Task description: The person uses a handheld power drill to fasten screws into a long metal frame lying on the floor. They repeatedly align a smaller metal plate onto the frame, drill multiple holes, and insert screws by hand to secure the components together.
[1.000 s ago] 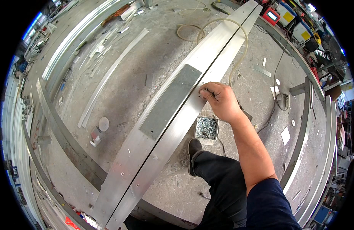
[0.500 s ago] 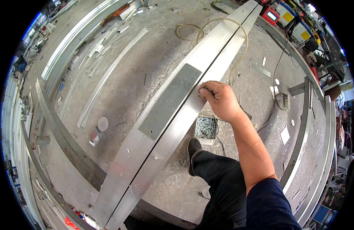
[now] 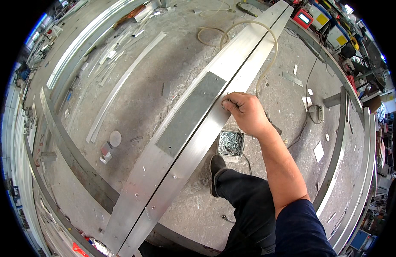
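My right hand (image 3: 248,112) is closed in a pinch, thumb against curled fingers, over the near strip of a long silvery metal profile (image 3: 185,165). Whatever the fingertips hold is too small or hidden to make out. A dark narrow slot runs along the profile beside the fingers. On its far strip lies a flat grey plate (image 3: 191,113) with a small hole near its end. Several small screws or nuts (image 3: 153,207) sit on the profile's lower part. My left hand is out of view.
Below my hand, a box of loose screws (image 3: 231,143) stands on the floor near my shoe (image 3: 216,167). A pale hose (image 3: 274,47) loops over the profile's far end. Steel frame rails (image 3: 73,150) flank both sides. A red device with a screen (image 3: 303,17) stands at the far right.
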`<state>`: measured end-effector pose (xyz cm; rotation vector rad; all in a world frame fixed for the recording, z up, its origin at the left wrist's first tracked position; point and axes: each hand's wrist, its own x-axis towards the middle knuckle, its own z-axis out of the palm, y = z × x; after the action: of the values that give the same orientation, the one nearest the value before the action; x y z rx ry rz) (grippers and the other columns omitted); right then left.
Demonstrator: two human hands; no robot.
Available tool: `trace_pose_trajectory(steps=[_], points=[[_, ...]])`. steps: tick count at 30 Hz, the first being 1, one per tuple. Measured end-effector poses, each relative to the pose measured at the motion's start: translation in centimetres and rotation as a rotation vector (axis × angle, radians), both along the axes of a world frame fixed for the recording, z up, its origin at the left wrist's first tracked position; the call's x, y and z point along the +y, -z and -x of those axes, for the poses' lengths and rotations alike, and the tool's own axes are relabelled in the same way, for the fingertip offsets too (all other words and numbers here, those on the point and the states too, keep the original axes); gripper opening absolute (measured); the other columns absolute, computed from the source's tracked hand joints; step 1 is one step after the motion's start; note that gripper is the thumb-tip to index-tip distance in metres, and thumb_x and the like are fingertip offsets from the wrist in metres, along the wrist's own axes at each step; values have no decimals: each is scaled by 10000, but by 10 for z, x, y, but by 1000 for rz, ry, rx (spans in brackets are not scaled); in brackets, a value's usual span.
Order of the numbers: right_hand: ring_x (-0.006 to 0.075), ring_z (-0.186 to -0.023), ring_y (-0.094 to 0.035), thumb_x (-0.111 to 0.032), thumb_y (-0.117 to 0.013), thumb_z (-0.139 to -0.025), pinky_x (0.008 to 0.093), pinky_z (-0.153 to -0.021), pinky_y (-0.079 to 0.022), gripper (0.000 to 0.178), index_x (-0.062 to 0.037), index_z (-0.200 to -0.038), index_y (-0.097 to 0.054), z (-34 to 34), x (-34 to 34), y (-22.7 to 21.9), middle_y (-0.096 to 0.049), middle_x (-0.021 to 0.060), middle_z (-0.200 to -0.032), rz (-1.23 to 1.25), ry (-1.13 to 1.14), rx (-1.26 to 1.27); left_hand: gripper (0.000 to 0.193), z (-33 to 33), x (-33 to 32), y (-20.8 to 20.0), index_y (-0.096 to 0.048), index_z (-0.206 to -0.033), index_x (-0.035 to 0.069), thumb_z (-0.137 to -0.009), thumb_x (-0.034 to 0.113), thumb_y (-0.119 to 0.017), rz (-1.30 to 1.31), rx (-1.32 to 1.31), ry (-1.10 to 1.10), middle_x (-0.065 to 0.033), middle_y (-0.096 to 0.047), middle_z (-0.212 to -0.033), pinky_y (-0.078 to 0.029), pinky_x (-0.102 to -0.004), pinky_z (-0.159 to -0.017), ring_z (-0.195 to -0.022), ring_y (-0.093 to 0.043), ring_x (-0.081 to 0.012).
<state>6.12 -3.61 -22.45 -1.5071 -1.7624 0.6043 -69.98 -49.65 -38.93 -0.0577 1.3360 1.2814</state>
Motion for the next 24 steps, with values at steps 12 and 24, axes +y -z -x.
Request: trace_pose_trajectory(steps=[12, 24], points=[[343, -923, -660, -112, -671, -892, 447, -817, -544, 97, -28, -940, -669, 16, -1, -3, -678, 127, -910, -126, -46, -381, 511, -17, 12, -7, -505, -1471, 111, -1067, 410, -410, -203, 43, 242, -62, -547, -1502, -423, -406, -1162, -1391, -506, -245], [345, -833, -673, -110, -663, -934, 420, -745, -541, 136, -1, -1010, -692, 14, -5, -4, -690, 160, -892, -40, 82, -149, 505, -9, 6, -4, -549, -1432, 115, -1055, 435, -446, -28, 23, 51, -51, -599, -1444, -453, -406, -1131, -1340, -553, -264]])
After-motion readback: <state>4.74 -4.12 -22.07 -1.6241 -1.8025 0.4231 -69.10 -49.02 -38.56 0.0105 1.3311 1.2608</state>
